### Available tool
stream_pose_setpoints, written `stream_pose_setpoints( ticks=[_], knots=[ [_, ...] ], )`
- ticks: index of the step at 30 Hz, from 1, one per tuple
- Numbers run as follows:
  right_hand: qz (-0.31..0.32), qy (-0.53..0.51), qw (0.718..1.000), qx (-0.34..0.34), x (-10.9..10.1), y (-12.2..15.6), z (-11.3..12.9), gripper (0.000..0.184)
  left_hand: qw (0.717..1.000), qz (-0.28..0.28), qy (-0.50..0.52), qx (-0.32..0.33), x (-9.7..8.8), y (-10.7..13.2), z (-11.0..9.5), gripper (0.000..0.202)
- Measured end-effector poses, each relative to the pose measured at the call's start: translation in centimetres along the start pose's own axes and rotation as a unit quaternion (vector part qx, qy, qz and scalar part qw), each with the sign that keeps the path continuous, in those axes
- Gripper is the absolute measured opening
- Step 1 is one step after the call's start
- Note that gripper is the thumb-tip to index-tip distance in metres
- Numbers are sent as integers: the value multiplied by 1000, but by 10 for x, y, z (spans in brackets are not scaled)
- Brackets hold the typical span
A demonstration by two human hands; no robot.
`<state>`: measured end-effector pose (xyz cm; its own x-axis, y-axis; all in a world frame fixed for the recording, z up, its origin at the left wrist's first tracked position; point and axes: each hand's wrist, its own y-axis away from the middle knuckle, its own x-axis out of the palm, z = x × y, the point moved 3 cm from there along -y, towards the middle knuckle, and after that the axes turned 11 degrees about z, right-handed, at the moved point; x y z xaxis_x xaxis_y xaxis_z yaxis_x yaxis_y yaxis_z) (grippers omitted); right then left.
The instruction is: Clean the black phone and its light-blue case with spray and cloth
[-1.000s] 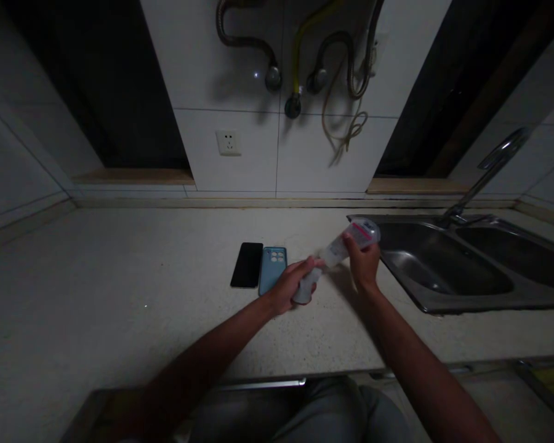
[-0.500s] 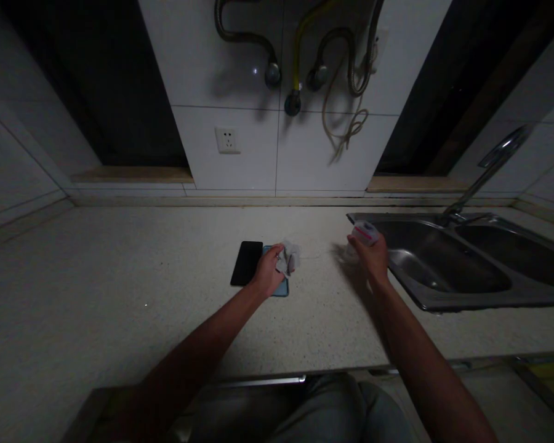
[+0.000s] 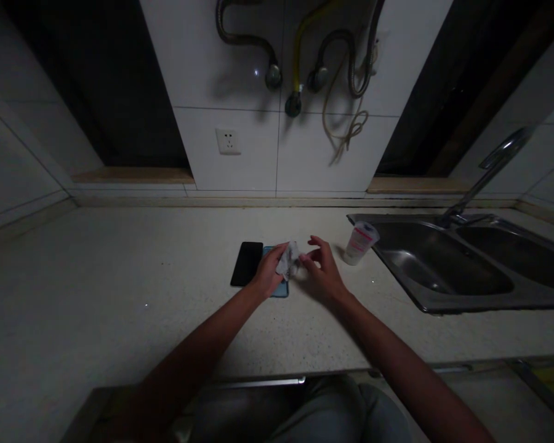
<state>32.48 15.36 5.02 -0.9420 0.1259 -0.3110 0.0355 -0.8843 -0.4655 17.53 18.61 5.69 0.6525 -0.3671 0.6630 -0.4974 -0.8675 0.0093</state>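
A crumpled white tissue [image 3: 288,261] is gripped in my left hand [image 3: 268,274], above a blue phone case [image 3: 282,289] on the counter. Beside the case, on its left, lies a black phone [image 3: 247,263], partly behind my left hand. My right hand [image 3: 324,271] has its thumb and a finger pinched at the tissue's right edge, while another finger stands raised. Just right of that hand, a clear plastic cup [image 3: 359,243] with pink markings stands on the counter, and neither hand touches it.
The pale speckled counter [image 3: 175,332] runs along a tiled wall. To the right is a steel double sink [image 3: 425,300] with a tall faucet [image 3: 484,175]. Hoses [image 3: 295,55] and a tied cord [image 3: 351,129] hang at the wall, near a socket [image 3: 228,141].
My right hand has let go of the plastic cup, which now stands by the sink, and has moved left to the tissue. My left hand has stayed nearly in place.
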Motion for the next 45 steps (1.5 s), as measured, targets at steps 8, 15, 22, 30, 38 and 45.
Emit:
stream_pose_setpoints(
  ticks=[8,15,22,30,38,45],
  knots=[
    [105,-174,969,141,3,2,-11,37,985,86,-129,-73,5,6,3,46],
    [1,-217,961,171,-13,-5,-14,38,717,-57,-688,93,-7,14,-35,29],
    [-33,-253,953,162,-14,-5,-12,35,529,-96,-843,-25,-21,15,-38,30],
    [-15,-237,955,177,-12,-2,-11,39,702,-113,-703,-23,-31,9,-37,19],
    [38,-228,951,205,-3,0,-16,39,699,-109,-706,-17,-35,6,-35,11],
    [31,-259,938,228,-1,0,-19,40,925,-44,-368,-84,-23,1,-22,21]
  ],
)
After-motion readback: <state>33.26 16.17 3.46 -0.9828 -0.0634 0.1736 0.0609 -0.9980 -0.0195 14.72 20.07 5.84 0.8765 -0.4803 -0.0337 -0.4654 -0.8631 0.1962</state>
